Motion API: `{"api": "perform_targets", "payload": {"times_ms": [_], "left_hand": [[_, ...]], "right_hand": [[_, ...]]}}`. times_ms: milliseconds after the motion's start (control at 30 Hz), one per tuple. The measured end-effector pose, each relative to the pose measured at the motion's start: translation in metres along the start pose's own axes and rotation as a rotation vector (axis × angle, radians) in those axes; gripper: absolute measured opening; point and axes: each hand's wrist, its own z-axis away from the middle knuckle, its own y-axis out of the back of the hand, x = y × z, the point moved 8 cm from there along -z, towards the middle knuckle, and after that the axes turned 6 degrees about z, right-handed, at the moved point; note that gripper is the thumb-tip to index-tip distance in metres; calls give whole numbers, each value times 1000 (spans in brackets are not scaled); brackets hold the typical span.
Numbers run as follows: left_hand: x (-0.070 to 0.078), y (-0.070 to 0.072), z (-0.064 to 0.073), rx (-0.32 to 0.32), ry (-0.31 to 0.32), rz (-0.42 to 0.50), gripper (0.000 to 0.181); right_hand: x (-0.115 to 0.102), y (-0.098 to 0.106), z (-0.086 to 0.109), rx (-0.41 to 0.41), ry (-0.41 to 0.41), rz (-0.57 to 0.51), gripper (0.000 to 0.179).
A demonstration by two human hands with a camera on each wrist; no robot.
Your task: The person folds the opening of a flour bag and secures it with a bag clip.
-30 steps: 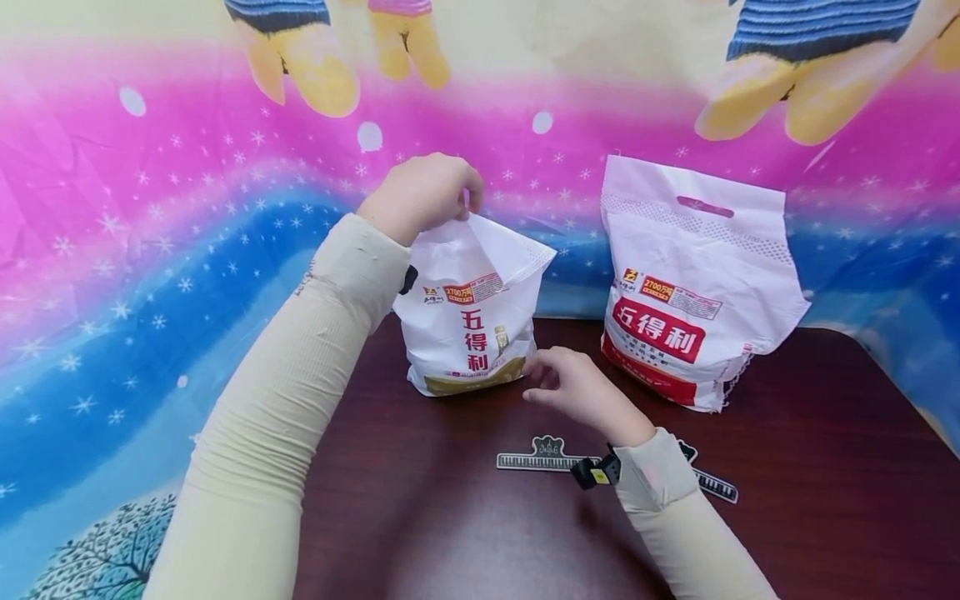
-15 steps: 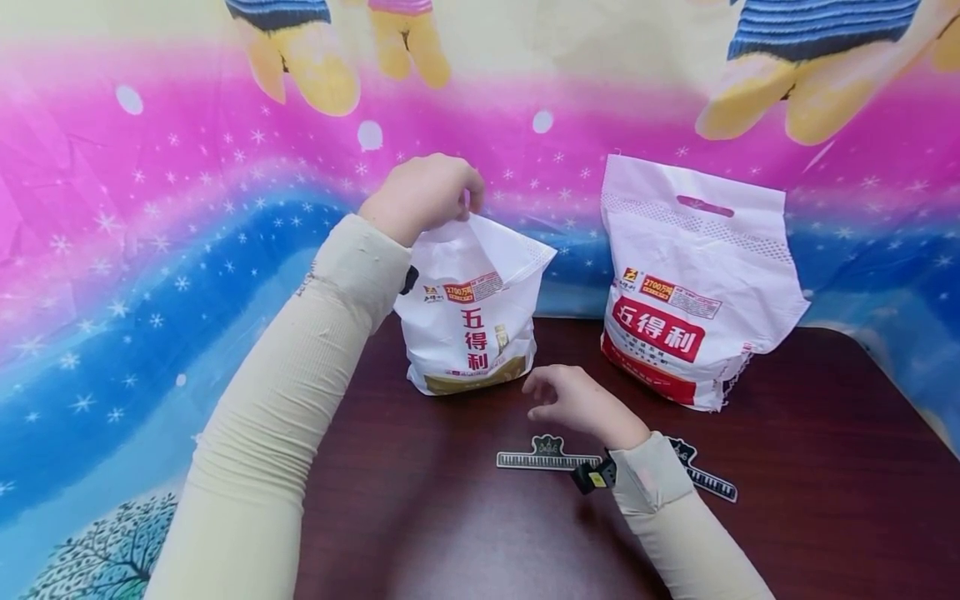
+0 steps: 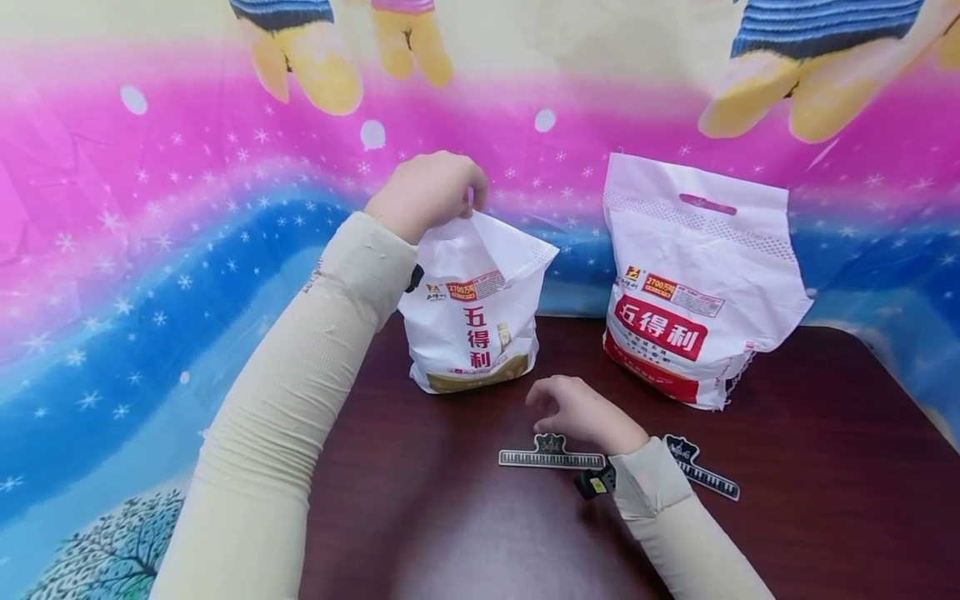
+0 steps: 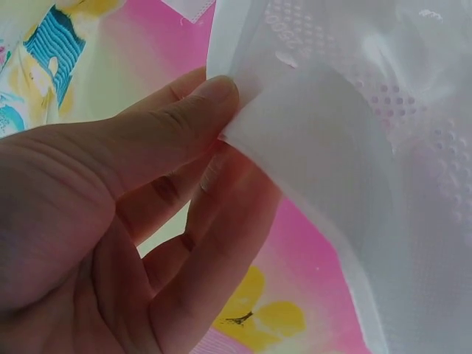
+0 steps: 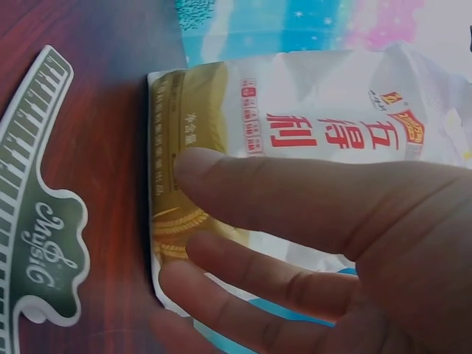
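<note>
A white flour bag (image 3: 476, 283) with red characters and a gold band at its base stands on the dark wooden table. My left hand (image 3: 431, 193) pinches its folded top edge. In the left wrist view, thumb and fingers of the left hand (image 4: 162, 169) hold a corner of the thin white sheet (image 4: 317, 140). My right hand (image 3: 583, 412) hovers in front of the bag, fingers loosely bent and holding nothing. Just below it lies a music clip (image 3: 551, 452) with a piano-key edge. The right wrist view shows the gold band (image 5: 210, 96) beyond the spread thumb and fingers.
A second white bag (image 3: 675, 250) with a red label and a handle slot stands at the right. Another piano-key clip (image 3: 701, 468) lies beside the right cuff. A colourful printed cloth (image 3: 262, 167) hangs behind the table (image 3: 825, 467).
My right hand has drawn away from the bag's lower right corner, down toward the near clip. My left hand keeps its pinch on the bag's top.
</note>
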Motion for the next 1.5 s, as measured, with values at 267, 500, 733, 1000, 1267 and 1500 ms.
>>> {"api": "perform_targets", "payload": {"times_ms": [267, 500, 733, 1000, 1267, 1500], "left_hand": [[0, 0, 1, 2, 4, -1, 26], [1, 0, 2, 1, -2, 1, 26], [-2, -1, 0, 10, -4, 3, 26], [-2, -2, 0, 9, -5, 4, 25], [-4, -2, -1, 13, -10, 8, 25], [-2, -2, -2, 7, -22, -11, 26]], "right_hand": [[4, -14, 3, -74, -37, -76, 36], [8, -23, 2, -90, -40, -41, 31], [12, -30, 0, -101, -27, -57, 28], [13, -31, -2, -76, -38, -15, 26], [16, -35, -5, -72, -39, 2, 21], [20, -37, -6, -54, -41, 29, 21]]}}
